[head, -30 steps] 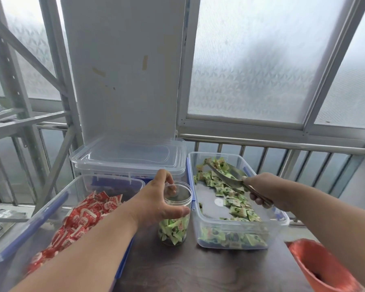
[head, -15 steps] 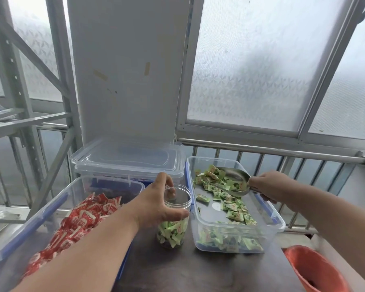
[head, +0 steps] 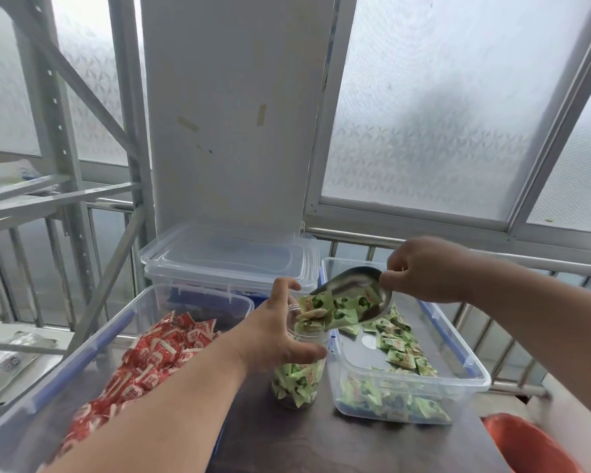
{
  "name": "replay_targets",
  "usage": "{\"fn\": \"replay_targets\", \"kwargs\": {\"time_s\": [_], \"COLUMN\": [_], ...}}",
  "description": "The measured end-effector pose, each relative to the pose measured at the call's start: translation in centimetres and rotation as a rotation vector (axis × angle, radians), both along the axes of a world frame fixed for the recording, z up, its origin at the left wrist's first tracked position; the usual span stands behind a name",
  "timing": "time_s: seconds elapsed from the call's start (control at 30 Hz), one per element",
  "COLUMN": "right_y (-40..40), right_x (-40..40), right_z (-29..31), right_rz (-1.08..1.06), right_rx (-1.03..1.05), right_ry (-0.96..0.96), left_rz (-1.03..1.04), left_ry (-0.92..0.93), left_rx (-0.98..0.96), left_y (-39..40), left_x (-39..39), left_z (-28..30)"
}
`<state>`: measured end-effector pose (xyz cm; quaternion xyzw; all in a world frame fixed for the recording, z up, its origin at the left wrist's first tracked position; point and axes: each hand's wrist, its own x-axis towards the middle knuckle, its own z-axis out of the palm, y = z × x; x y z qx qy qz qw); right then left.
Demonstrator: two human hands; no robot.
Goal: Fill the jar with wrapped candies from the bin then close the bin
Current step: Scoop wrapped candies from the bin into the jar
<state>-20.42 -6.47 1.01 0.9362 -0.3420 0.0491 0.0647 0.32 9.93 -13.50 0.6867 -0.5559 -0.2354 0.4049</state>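
The left hand (head: 277,339) is wrapped round a clear plastic jar (head: 299,377), with the thumb laid across its near side and the fingers curled behind the rim. The jar is stood upright on the dark tabletop (head: 338,445) and is filled with green-wrapped candies (head: 296,378) in its lower part (roughly the bottom half, as far as can be seen past the hand). Just above and to the right of this hand, a metal scoop (head: 362,291) is held tilted by the right hand (head: 427,271), whose fingers are closed on the scoop's rear end. A heap of green candies is seen at the scoop's lip, directly over the jar's mouth. Beneath the right hand, the open clear bin (head: 471,370) is set just beside the jar, with more green candies spread across its floor and gathered at its near wall. To the left of the left forearm, a second open bin (head: 198,298) is loaded with red-wrapped candies (head: 157,356). Beyond the left hand, a closed clear container (head: 226,264) is placed with clear lids stacked on top. At the lower right, below the right forearm, part of a red basin (head: 533,445) is visible.
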Motion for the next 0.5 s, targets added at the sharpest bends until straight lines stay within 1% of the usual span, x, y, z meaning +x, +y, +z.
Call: {"fn": "replay_targets", "kwargs": {"time_s": [0.1, 0.17, 0.27, 0.33, 0.4, 0.5], "right_y": [0.6, 0.5, 0.1, -0.1, -0.3, -0.1], "right_x": [1.1, 1.5, 1.6, 1.2, 0.8, 0.2], "right_z": [0.8, 1.2, 1.5, 1.6, 1.6, 1.9], "right_rz": [0.025, 0.020, 0.000, -0.027, -0.041, -0.045], "right_rx": [-0.168, -0.227, -0.232, -0.182, -0.154, -0.214], "right_ry": [0.073, 0.099, 0.094, 0.078, 0.066, 0.049], "left_rz": [0.000, 0.003, -0.001, 0.003, -0.003, 0.001], "left_ry": [0.000, -0.009, -0.028, -0.055, -0.043, -0.011], "left_rx": [-0.002, 0.000, 0.022, 0.026, 0.013, 0.014], "left_y": [0.2, 0.3, 0.4, 0.5, 0.4, 0.3], "left_x": [-0.1, 0.0, 0.0, -0.1, -0.1, 0.0], "left_z": [0.0, 0.1, 0.2, 0.3, 0.4, 0.2]}}
